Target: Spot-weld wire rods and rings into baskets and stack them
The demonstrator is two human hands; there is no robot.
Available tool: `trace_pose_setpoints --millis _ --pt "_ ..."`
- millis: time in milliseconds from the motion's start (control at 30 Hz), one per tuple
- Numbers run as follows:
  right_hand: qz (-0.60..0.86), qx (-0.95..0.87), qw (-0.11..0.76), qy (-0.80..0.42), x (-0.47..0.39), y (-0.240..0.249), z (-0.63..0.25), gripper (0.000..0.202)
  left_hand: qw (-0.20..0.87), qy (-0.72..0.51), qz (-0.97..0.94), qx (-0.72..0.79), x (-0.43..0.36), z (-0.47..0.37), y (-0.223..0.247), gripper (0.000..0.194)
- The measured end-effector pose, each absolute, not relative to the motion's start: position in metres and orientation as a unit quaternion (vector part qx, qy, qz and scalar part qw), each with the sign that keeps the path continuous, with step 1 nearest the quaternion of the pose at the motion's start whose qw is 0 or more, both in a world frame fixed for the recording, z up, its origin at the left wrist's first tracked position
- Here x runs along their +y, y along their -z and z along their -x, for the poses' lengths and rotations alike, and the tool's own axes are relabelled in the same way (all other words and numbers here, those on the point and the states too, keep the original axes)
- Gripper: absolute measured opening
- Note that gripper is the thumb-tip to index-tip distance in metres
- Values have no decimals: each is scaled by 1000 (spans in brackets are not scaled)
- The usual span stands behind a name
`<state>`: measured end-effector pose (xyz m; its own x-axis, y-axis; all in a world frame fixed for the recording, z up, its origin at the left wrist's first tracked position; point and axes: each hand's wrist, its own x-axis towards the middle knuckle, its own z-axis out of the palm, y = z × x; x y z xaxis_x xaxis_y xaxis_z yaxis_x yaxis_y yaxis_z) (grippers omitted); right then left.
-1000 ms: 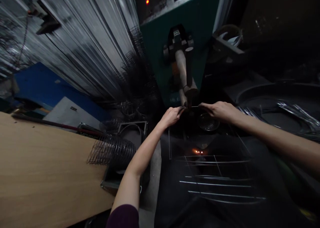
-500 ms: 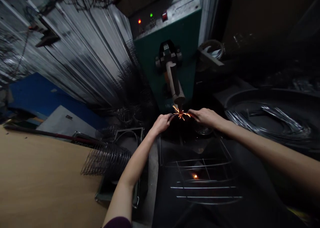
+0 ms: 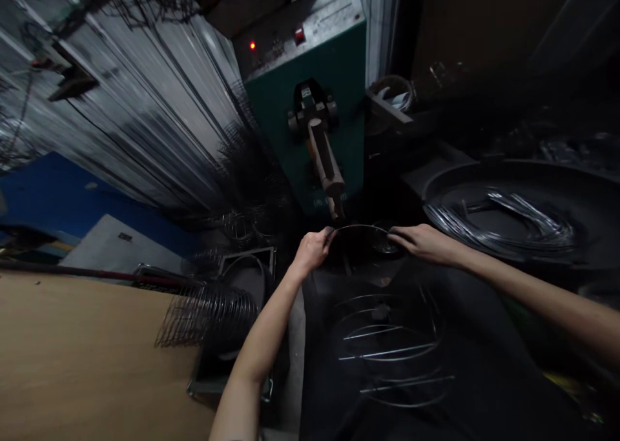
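My left hand [image 3: 314, 250] pinches the left side of a thin curved metal wire [image 3: 359, 226]. The fingers of my right hand [image 3: 415, 241] close on its right side, so the wire arcs between both hands. Just above it hangs the electrode arm [image 3: 325, 160] of a green spot welding machine [image 3: 345, 99], apart from the wire. On the dark surface nearer to me lie several straight and curved wires [image 3: 387, 352]; whether they join the held wire I cannot tell.
A bundle of wire hoops [image 3: 208, 315] sits at the left over a metal-framed crate [image 3: 198, 386]. At the right a round black tub [image 3: 484, 176] holds bright wire rods [image 3: 527, 218]. A wooden board [image 3: 87, 363] lies at the lower left.
The sparks under the electrode are gone, and the machine's green light is off. My hands have come lower and farther apart, with the wire now clear of the electrode.
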<state>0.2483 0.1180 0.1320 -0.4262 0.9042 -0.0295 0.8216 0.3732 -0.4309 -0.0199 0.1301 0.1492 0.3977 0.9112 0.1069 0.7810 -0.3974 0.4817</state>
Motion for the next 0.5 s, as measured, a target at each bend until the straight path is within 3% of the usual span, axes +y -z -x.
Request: trace_pose_setpoints --millis 133,267,400,500 --pt "531 -810 202 -144 87 -116 -255 38 350 -325 -720 504 97 37 -145 36" --pt "524 -793 296 -98 69 -113 -276 35 472 -476 -418 613 35 58 -98 48" --pt "538 -760 362 -44 60 -124 -300 31 584 -446 -186 653 -11 38 -21 49" --pt "559 -733 387 -7 57 -133 -314 27 628 -404 -197 636 -11 -4 5 51"
